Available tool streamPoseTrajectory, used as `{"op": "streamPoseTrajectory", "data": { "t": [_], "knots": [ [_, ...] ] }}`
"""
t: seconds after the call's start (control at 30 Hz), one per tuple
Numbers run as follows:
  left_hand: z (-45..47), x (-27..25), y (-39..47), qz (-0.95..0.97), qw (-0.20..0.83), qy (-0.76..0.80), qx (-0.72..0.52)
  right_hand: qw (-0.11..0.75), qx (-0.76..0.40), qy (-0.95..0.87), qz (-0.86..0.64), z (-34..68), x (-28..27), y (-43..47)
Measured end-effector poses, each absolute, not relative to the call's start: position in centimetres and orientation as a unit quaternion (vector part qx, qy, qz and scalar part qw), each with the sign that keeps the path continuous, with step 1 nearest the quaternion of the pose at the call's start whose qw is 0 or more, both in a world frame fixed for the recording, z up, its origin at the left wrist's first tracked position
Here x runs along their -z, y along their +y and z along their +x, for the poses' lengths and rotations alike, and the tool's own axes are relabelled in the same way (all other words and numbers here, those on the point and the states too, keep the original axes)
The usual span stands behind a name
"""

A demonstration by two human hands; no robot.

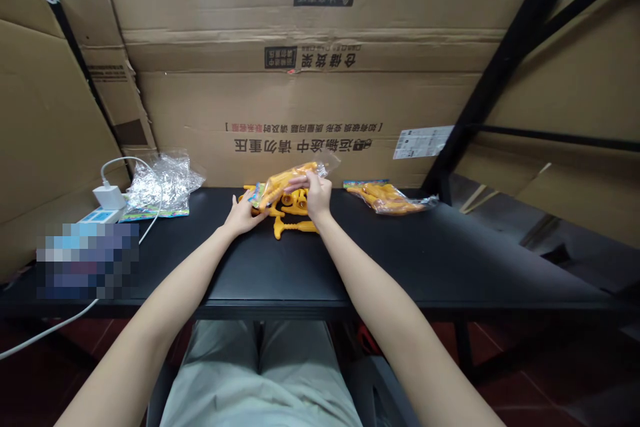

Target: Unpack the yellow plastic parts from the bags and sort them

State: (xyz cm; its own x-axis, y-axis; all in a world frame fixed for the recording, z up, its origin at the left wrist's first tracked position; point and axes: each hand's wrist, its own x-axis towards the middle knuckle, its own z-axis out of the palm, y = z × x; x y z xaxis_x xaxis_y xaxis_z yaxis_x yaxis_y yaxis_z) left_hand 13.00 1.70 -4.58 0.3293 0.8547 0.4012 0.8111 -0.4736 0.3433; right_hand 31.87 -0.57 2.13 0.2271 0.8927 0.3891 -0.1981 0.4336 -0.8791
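Note:
A clear plastic bag of yellow-orange plastic pieces is tilted above the black table, its coloured header end at the lower left. My right hand grips the bag near its right end, with fingers across the front. My left hand is at the header end with its fingers apart, touching loose yellow pieces there; whether it also touches the bag I cannot tell. Under the bag lie several loose yellow toy-like pieces, partly hidden. Nearer to me a yellow hammer-shaped piece lies flat, its right end behind my right wrist.
Another filled bag of yellow pieces lies at the right. Clear empty-looking bags are piled at the left, by a white charger with a cable and a blurred-out object. A cardboard wall and black frame post bound the table.

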Motion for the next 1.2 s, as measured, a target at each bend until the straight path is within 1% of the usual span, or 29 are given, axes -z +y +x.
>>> {"op": "streamPoseTrajectory", "data": {
  "t": [0.13, 0.2, 0.4, 0.53, 0.67, 0.73, 0.83, 0.9, 1.03, 1.2],
  "knots": [
    [12.4, 4.6, 2.2, 0.769, 0.077, 0.549, -0.319, 0.662, -0.468, -0.467, -0.354, 31.4, -1.6, -0.5],
    [12.0, 4.5, 2.2, 0.772, 0.065, 0.542, -0.326, 0.643, -0.492, -0.465, -0.358, 31.6, -1.1, -0.1],
    [11.8, 3.5, 1.6, 0.814, -0.068, 0.505, -0.279, 0.622, -0.522, -0.434, -0.391, 32.8, 0.2, 1.3],
    [12.3, 2.8, 0.8, 0.818, -0.117, 0.498, -0.262, 0.619, -0.519, -0.425, -0.409, 32.9, 1.0, 2.1],
    [12.6, 2.6, 0.5, 0.823, -0.115, 0.494, -0.257, 0.602, -0.521, -0.418, -0.438, 32.4, 1.8, 2.8],
    [12.7, 2.7, 0.5, 0.832, -0.106, 0.481, -0.256, 0.588, -0.544, -0.395, -0.45, 32.0, 2.0, 2.9],
    [13.0, 2.8, 0.5, 0.849, -0.106, 0.452, -0.252, 0.579, -0.603, -0.359, -0.415, 31.5, 1.9, 2.8],
    [13.3, 2.8, 0.4, 0.863, -0.109, 0.429, -0.245, 0.584, -0.627, -0.349, -0.379, 31.1, 1.8, 2.7],
    [13.5, 2.5, 0.2, 0.881, -0.125, 0.399, -0.222, 0.631, -0.615, -0.319, -0.349, 30.8, 2.0, 2.5],
    [12.6, 1.9, 0.0, 0.857, -0.153, 0.447, -0.206, 0.626, -0.636, -0.315, -0.322, 31.2, 2.4, 3.1]
  ]
}}
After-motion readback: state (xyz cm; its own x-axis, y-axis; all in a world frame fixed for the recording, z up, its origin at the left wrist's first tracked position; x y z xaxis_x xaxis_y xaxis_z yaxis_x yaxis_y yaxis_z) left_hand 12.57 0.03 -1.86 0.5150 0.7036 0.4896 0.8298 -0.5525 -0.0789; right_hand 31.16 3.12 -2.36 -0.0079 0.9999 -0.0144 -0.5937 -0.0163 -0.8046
